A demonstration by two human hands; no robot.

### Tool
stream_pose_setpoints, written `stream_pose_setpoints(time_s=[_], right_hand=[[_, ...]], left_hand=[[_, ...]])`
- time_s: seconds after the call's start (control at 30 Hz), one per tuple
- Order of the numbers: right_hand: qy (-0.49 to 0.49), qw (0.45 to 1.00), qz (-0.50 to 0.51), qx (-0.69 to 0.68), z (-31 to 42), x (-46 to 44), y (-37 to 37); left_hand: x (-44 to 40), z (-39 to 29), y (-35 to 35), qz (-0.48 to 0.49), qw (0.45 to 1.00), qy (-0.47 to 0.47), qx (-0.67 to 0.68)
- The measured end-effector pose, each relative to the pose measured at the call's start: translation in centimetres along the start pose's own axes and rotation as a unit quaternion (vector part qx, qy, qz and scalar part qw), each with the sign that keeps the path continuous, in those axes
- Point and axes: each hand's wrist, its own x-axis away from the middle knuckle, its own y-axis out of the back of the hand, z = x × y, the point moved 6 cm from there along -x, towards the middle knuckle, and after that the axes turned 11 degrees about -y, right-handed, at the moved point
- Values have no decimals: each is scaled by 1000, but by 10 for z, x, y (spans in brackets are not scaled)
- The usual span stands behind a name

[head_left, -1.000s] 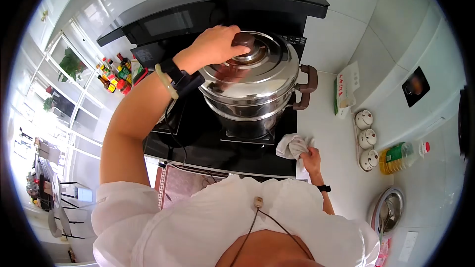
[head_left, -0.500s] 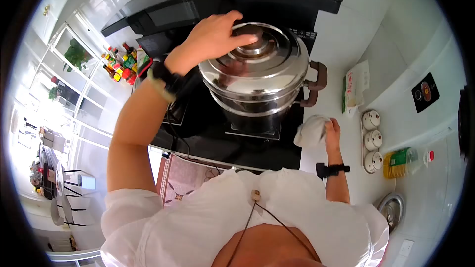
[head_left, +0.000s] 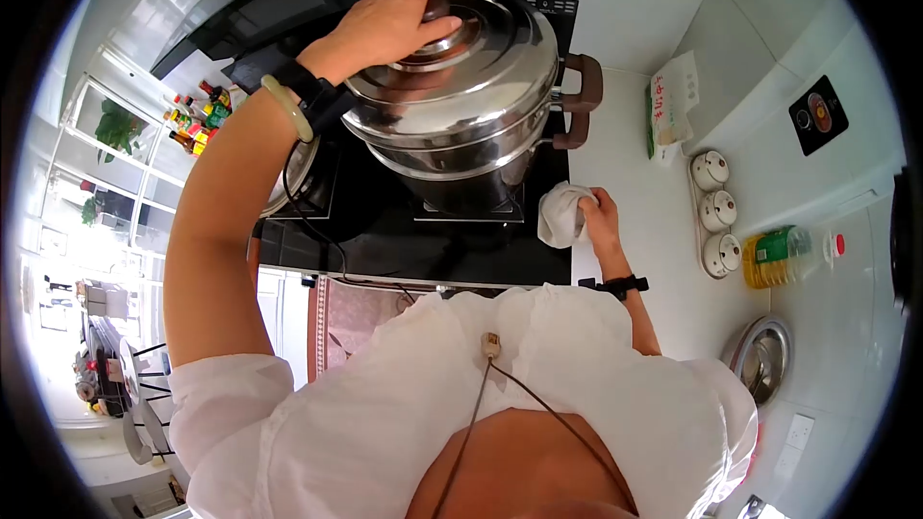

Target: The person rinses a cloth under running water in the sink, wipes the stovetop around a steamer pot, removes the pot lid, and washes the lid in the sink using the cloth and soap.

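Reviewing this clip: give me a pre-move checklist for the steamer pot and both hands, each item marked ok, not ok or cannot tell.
1. Left hand on the lid knob: ok, fingers around it.
2. Lid seated on the steamer pot: ok along the visible rim.
3. White cloth in the right hand, apart from the pot: ok.
4. Cooktop free of cable: not ok, a dark cable crosses it.
5. Burner off: cannot tell, no flame visible, pot covers it.
6. Left hand shielded against possible heat: not ok, bare.
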Motion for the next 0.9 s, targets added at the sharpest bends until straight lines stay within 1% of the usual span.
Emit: stream_pose_setpoints(time_s=[0.1, 0.17, 0.23, 0.37, 0.47, 0.5, 0.6, 0.63, 0.73, 0.77, 0.8, 0.9], right_hand=[[7, 1000, -10, -2, 8, 5, 4], [-2, 1000, -18, 17, 3, 5, 8], [-3, 1000, -14, 4, -4, 4, 9], [5, 1000, -9, 1, -7, 9, 9], [12, 1000, 8, -9, -7, 13, 9], [8, 1000, 4, -5, -7, 13, 9], [-12, 1000, -7, -4, -5, 18, 8], [-23, 1000, -9, -8, -1, 22, 8], [-30, 999, -13, -11, -1, 21, 11], [-31, 999, -14, -11, -3, 22, 12], [-29, 999, -9, -17, -2, 23, 14], [-37, 998, 0, -44, 0, 33, 20]], left_hand=[[1, 8, 6, -26, 999, 14, 16], [1, 18, 12, -44, 997, 9, 62], [2, 24, 20, -66, 992, 6, 108], [1, 44, 26, -98, 989, -13, 112], [4, 50, 31, -92, 984, -46, 145], [8, 50, 32, -87, 980, -6, 179], [17, 42, 38, -21, 971, 71, 229], [18, 42, 44, -104, 968, -38, 225], [38, 29, 62, -134, 953, -44, 269], [43, 36, 62, -124, 951, -20, 282], [56, 27, 68, -150, 944, 5, 292], [80, 25, 78, -186, 929, 20, 318]])
